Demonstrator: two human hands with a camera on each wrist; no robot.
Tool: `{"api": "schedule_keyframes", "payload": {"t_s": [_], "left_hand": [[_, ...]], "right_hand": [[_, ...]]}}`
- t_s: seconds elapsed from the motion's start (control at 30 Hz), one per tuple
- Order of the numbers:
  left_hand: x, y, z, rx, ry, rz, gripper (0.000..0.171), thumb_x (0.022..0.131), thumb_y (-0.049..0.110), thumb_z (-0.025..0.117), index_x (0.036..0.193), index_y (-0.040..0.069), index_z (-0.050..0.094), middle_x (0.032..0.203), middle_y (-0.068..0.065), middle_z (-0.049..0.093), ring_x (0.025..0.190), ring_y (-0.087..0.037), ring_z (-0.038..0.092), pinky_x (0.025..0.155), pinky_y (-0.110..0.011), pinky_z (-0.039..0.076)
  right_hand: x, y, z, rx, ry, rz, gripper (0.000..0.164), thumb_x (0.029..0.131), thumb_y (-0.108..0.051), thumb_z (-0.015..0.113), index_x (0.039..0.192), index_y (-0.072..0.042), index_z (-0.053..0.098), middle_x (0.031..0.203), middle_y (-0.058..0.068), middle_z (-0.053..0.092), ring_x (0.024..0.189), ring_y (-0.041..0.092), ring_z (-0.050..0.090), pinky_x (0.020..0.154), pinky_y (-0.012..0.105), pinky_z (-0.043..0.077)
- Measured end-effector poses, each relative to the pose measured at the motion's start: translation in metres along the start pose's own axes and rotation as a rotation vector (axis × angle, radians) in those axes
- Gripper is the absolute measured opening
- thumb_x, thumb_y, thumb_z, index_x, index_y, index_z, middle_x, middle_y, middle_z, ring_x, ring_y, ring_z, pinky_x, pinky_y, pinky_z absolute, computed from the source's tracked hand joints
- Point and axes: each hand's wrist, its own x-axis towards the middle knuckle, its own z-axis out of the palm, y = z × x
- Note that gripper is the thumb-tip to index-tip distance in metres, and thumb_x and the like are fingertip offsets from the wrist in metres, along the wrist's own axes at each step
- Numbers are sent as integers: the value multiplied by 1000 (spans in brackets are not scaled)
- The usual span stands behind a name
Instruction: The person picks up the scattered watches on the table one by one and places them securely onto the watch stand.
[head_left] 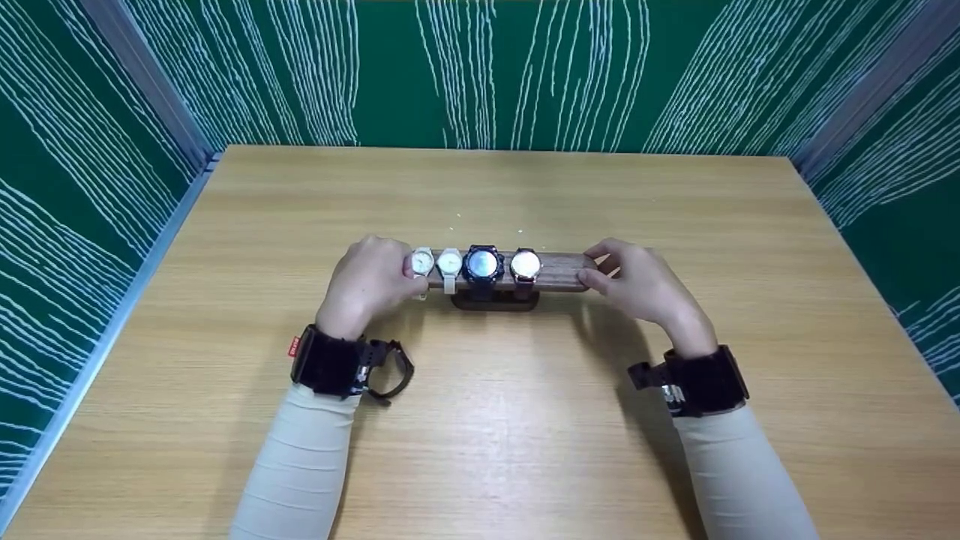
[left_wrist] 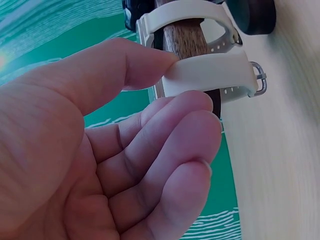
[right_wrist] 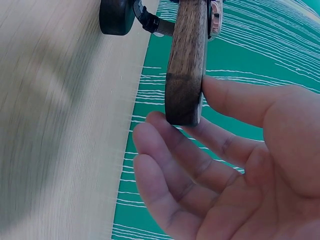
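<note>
A wooden watch stand (head_left: 562,271), a long bar over a dark base (head_left: 495,304), stands mid-table. Two watches with white straps, an outer one (head_left: 422,261) and an inner one (head_left: 450,262), sit on its left part. To their right are a chunky dark watch (head_left: 482,264) and a round-faced watch on a dark strap (head_left: 525,265). My left hand (head_left: 373,279) grips the bar's left end, thumb tip against the outer white strap (left_wrist: 210,72), fingers curled around the end. The bar's bare right end (right_wrist: 185,97) is pinched by my right hand (head_left: 643,281), thumb in front, fingers behind.
The wooden table (head_left: 487,450) meets green walls (head_left: 390,75) with white streaks at its back and sides. Black bands sit on both wrists; from the left one a loose strap loop (head_left: 405,371) hangs over the table. Tiny white specks lie behind the stand.
</note>
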Motion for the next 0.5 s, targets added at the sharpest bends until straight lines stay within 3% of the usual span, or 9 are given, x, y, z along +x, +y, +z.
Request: {"api": "schedule_keyframes", "payload": {"t_s": [0.5], "left_hand": [[-1, 3, 1, -20, -1, -28, 36, 93, 29, 81, 72, 15, 56, 71, 2, 57, 62, -15, 52, 58, -30, 42]], "right_hand": [[-1, -2, -1, 1, -2, -2, 40, 105, -27, 67, 136, -1, 63, 119, 23, 72, 105, 36, 71, 89, 51, 57]]}}
